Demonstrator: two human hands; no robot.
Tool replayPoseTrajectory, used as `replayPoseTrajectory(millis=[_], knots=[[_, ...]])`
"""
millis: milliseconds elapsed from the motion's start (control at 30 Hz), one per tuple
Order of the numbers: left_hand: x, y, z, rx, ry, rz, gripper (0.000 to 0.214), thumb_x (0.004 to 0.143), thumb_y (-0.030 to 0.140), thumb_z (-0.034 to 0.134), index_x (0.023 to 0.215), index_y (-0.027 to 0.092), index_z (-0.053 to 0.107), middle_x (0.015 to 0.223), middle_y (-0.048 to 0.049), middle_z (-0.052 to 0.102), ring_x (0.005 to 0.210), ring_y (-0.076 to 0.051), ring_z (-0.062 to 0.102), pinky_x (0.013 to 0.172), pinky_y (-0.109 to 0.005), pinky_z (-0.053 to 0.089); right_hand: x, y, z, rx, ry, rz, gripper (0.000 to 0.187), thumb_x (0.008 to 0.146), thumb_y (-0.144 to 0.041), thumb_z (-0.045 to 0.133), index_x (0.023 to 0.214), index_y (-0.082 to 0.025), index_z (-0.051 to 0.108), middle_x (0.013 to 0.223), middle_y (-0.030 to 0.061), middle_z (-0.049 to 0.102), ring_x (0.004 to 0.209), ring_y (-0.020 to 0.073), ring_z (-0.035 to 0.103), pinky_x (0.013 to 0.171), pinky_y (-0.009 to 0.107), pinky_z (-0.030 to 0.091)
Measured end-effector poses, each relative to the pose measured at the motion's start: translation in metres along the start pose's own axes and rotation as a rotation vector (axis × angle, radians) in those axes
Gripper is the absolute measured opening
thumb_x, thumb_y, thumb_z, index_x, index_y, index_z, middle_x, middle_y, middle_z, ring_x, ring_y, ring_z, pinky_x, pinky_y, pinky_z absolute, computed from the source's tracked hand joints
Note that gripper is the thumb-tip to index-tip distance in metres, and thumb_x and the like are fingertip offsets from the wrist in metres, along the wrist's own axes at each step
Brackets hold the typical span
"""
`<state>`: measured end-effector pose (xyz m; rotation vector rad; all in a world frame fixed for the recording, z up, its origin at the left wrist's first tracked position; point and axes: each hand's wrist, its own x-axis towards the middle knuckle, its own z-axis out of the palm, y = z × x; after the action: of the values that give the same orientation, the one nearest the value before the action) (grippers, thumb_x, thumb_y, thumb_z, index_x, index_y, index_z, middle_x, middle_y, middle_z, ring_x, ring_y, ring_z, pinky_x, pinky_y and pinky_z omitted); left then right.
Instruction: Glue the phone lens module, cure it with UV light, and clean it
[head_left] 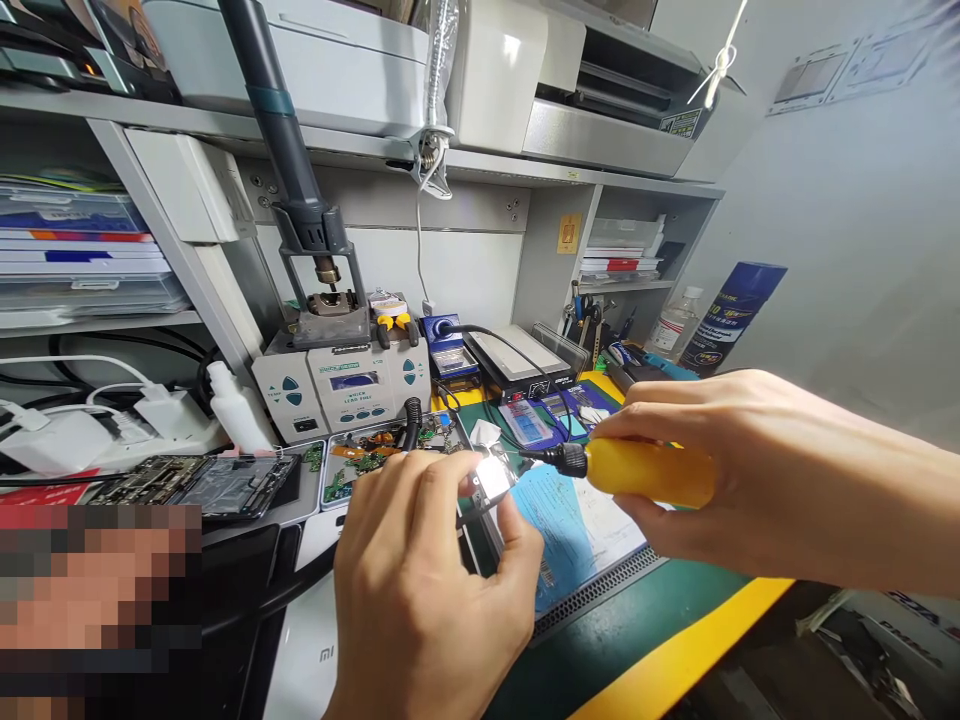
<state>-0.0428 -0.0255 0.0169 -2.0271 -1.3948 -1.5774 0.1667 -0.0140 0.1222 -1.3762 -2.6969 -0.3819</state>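
— Where's the part [491,478]?
— Pinched in my left grip [420,580], raised above the mat [600,640], steadied for the tool, I'd say. Right grip [720,470] is wrapped round the screwdriver [645,472], tip at the part.

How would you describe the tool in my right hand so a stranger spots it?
In front of the grey rework station, over the green mat, the right hand grips a screwdriver, its tip at a shiny part in the left hand. Its fat yellow handle and black collar set it apart.
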Motion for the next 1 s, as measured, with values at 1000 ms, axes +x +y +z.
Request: replayPoseTrajectory(millis=[1000], knots=[[-0.0006,0.0002,-0.0009,0.008,-0.002,-0.010,0.019,0.076,0.015,0.069,0.094,0.016,0.063,0.082,-0.0061,0.064,0.081,-0.025,0.062,0.077,-0.044,0.051,0.0003,-0.0019,-0.0028,0.002,-0.032,0.004,0.010,0.072,-0.028,0.063,0.067,-0.027,0.054,0.063,-0.0055,0.055,0.048,0.0136,0.044,0.045,0.027,0.029]])
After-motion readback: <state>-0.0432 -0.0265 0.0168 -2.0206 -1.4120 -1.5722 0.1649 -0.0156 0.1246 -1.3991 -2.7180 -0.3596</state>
